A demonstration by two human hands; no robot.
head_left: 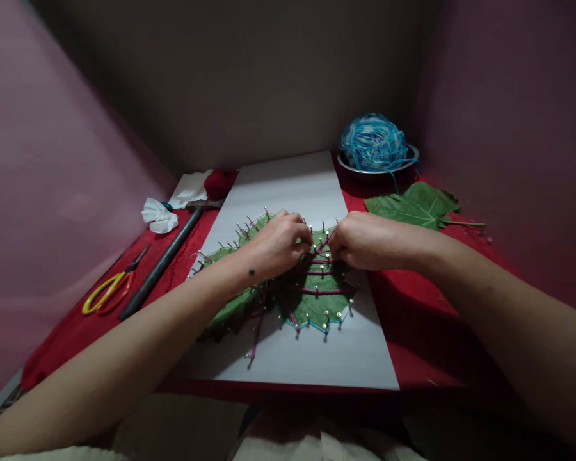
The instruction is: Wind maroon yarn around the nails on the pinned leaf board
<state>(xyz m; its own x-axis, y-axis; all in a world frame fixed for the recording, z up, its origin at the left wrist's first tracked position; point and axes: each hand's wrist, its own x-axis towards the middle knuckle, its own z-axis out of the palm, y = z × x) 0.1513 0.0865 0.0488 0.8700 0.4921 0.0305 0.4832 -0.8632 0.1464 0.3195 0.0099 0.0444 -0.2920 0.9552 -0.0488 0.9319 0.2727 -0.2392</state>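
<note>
A large green leaf (300, 307) lies on a white board (288, 182), ringed and crossed by several upright nails. Purple yarn (317, 292) runs between nails along the leaf's veins, and thin blue yarn (312, 325) follows its near edge. Over the leaf's middle, my left hand (283, 243) is closed in a pinch beside a nail; its fingertips are partly hidden. To its right, my right hand (358, 240) is curled closed around a strand of the purple yarn that slants down toward the left fingers.
On the red cloth (413, 320) at left lie yellow-and-red-handled scissors (110, 291), a hammer (166, 259), crumpled white paper (160, 216) and a red ball (219, 184). At right are blue yarn (373, 142) in a metal bowl (365, 171) and a loose leaf (415, 206). Walls close in on both sides.
</note>
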